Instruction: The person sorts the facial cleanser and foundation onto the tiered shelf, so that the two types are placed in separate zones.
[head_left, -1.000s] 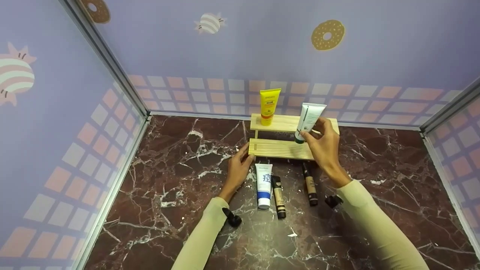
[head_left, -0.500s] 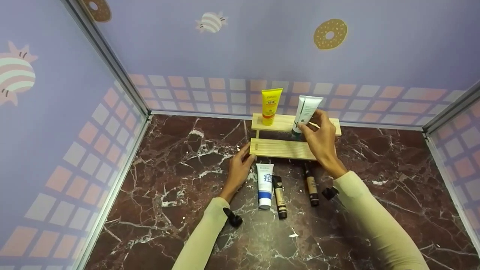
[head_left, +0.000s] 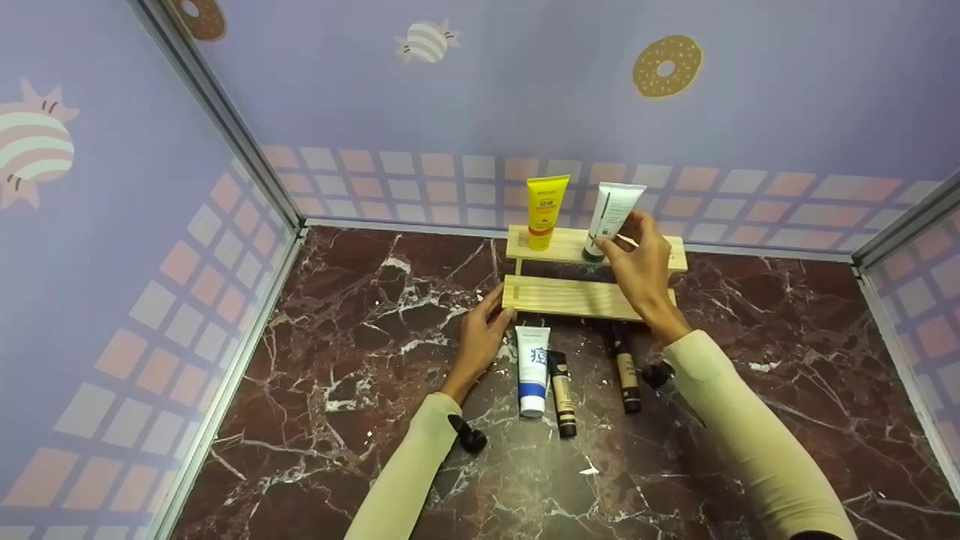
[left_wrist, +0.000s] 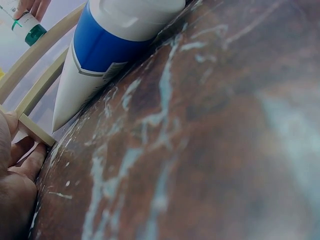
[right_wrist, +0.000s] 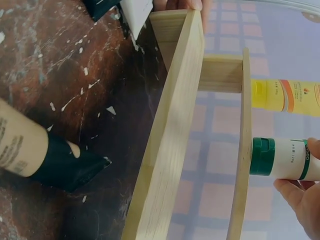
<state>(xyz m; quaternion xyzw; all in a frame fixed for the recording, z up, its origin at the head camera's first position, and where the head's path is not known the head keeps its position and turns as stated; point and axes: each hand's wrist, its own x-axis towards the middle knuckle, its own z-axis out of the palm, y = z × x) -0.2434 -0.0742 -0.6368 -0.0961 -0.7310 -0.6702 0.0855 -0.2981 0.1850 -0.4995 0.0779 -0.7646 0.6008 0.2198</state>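
My right hand [head_left: 642,264] pinches a white squeeze tube [head_left: 616,208] low on its body. The tube is upright, its green cap [right_wrist: 262,156] right at the top board of a two-tier wooden display rack [head_left: 570,295]. On the same board, to its left, a yellow squeeze tube [head_left: 546,211] stands on its cap. My left hand [head_left: 481,334] grips the left end of the rack's lower board, thumb in front. Just right of that hand, a white tube with a blue band [head_left: 533,371] lies on the marbled surface, large in the left wrist view.
Two beige tubes with dark ends lie in front of the rack: one [head_left: 562,395] beside the blue-banded tube, the other [head_left: 628,375] farther right, below my right wrist. A purple patterned wall [head_left: 480,112] rises close behind the rack, with side panels left and right.
My right hand has carried the white tube back and slightly left, from over the lower board to the top board. My left hand keeps its grip on the rack.
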